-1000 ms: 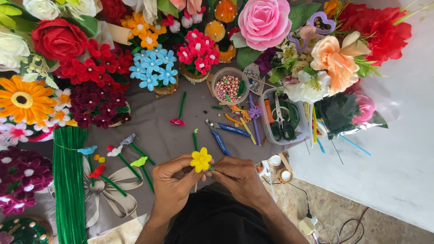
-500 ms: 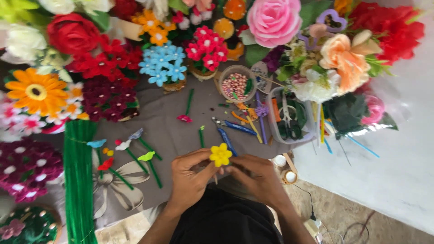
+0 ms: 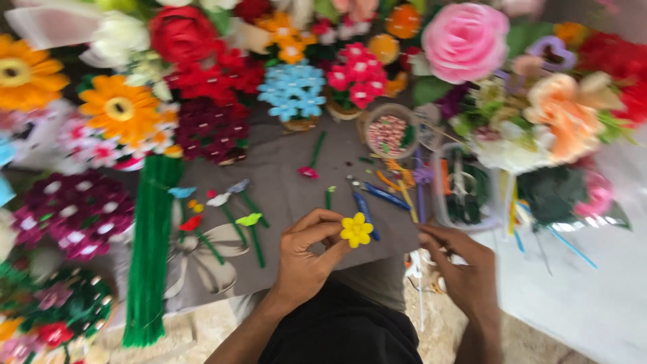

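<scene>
Left hand (image 3: 306, 259) pinches the yellow flower (image 3: 356, 230) by fingertips, lifted over the grey cloth (image 3: 283, 195), petals facing up for inspection. Right hand (image 3: 461, 266) released, empty, fingers loosely curled near the blue pliers (image 3: 377, 194), tools within reach.

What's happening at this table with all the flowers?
A person is making small craft flowers. Their left hand pinches a little yellow flower between fingers and thumb, while the right hand reaches toward the edge of the grey cloth, holding nothing that can be made out. A bundle of green stems, a few finished small flowers and blue-handled tools lie on the cloth, ringed by big colourful blooms.
</scene>
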